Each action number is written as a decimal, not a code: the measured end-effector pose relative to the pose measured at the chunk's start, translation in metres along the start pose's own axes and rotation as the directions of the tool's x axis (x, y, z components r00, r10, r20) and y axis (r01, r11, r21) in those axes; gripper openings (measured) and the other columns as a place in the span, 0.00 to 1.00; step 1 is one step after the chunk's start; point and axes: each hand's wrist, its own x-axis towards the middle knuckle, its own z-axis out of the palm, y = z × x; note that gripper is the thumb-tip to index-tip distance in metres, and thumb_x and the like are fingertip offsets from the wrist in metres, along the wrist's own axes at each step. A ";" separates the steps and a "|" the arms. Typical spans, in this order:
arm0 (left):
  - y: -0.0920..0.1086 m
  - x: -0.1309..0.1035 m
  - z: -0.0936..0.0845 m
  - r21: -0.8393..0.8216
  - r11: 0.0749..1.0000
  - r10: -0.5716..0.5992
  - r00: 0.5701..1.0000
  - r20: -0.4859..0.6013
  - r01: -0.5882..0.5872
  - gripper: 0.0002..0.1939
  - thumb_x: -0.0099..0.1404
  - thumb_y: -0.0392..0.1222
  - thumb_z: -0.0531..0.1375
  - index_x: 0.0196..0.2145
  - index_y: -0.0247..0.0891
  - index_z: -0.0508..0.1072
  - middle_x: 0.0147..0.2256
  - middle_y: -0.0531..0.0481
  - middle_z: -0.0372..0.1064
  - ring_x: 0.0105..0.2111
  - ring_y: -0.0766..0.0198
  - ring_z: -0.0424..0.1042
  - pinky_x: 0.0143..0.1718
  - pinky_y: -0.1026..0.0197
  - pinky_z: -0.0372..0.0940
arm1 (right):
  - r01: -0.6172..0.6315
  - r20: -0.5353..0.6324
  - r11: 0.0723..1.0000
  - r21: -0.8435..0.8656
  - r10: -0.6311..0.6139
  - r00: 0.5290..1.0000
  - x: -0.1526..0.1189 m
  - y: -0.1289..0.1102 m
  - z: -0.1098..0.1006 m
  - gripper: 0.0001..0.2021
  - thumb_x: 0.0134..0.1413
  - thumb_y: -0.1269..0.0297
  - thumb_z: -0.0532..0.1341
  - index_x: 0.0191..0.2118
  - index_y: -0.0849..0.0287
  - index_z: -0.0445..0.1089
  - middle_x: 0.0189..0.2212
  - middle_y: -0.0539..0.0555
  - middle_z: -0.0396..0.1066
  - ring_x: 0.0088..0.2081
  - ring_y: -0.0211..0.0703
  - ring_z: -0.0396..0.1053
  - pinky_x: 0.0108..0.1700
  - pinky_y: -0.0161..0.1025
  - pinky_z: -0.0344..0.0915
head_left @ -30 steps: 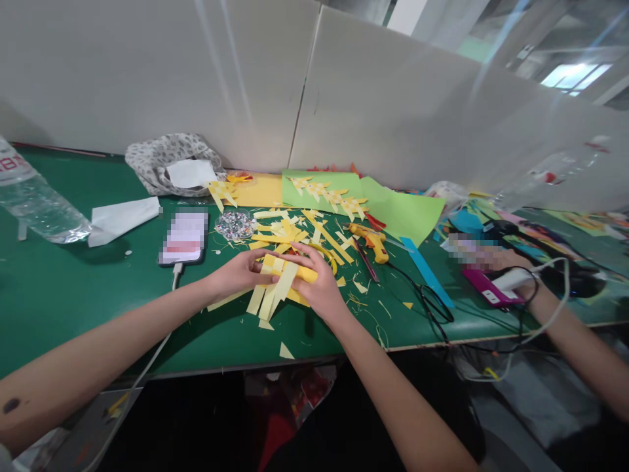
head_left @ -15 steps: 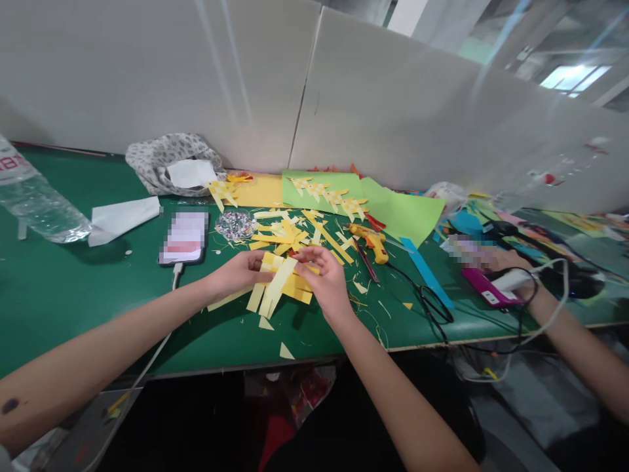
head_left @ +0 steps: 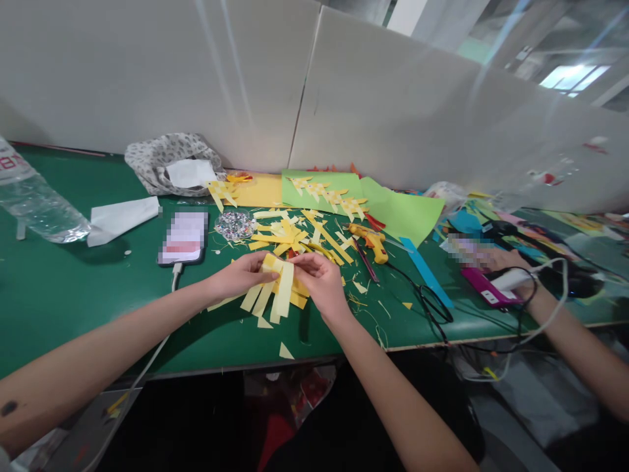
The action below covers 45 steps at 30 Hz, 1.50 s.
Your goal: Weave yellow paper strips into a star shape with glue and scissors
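Note:
Between my hands is a piece woven from yellow and pale yellow paper strips [head_left: 284,288], its loose ends hanging toward the table's front. My left hand [head_left: 244,275] is closed on its left side, thumb in front. With thumb and fingers pinched, my right hand [head_left: 322,282] holds its upper right edge. Just behind lies a pile of cut yellow paper strips [head_left: 282,231]. Several finished woven paper fish [head_left: 327,195] rest on a green sheet [head_left: 403,210] farther back, and another woven fish [head_left: 223,193] lies to the left.
A yellow glue gun [head_left: 371,242] and a dark red pen [head_left: 367,261] lie right of the pile, beside a blue strip [head_left: 426,272]. Left stand a charging phone [head_left: 183,237] and a plastic bottle [head_left: 42,200]. At right, another person's hand [head_left: 511,262] is near a purple power bank [head_left: 486,288].
The woven paper has turned in my hands, so its strips now point more downward and fan out. My right hand has shifted slightly, its fingers drawn closer together.

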 end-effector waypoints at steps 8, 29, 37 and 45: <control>0.004 -0.002 0.002 0.009 1.000 -0.015 1.000 0.009 0.015 0.15 0.58 0.42 0.57 0.43 0.35 0.67 0.40 0.46 0.69 0.40 0.61 0.68 0.41 0.59 0.61 | -0.002 -0.020 0.998 -0.061 0.001 1.000 0.001 -0.001 0.000 0.03 0.40 0.66 0.64 0.27 0.56 0.71 0.28 0.50 0.72 0.32 0.41 0.70 0.40 0.42 0.67; 0.005 -0.003 0.002 -0.028 0.997 -0.066 0.997 0.042 0.067 0.13 0.58 0.38 0.58 0.42 0.37 0.70 0.36 0.50 0.72 0.36 0.64 0.70 0.39 0.62 0.62 | -0.002 -0.111 0.990 -0.138 -0.014 0.994 0.003 0.001 0.001 0.08 0.40 0.60 0.65 0.27 0.57 0.69 0.29 0.51 0.72 0.32 0.41 0.70 0.39 0.41 0.68; 0.001 -0.002 0.001 -0.087 0.993 -0.076 0.995 0.057 0.081 0.13 0.58 0.38 0.59 0.42 0.37 0.70 0.36 0.49 0.73 0.36 0.63 0.71 0.39 0.61 0.64 | -0.039 -0.114 0.992 -0.121 0.025 0.993 0.003 0.000 0.000 0.09 0.40 0.59 0.64 0.29 0.57 0.69 0.30 0.52 0.72 0.34 0.43 0.70 0.41 0.42 0.67; 0.005 -0.003 0.000 -0.131 0.984 -0.112 0.990 0.088 0.123 0.14 0.58 0.39 0.59 0.44 0.37 0.69 0.40 0.46 0.73 0.39 0.60 0.72 0.42 0.58 0.65 | -0.087 -0.214 0.995 -0.058 0.072 0.974 0.005 -0.003 -0.002 0.12 0.39 0.62 0.65 0.33 0.58 0.66 0.29 0.51 0.70 0.31 0.39 0.69 0.37 0.39 0.67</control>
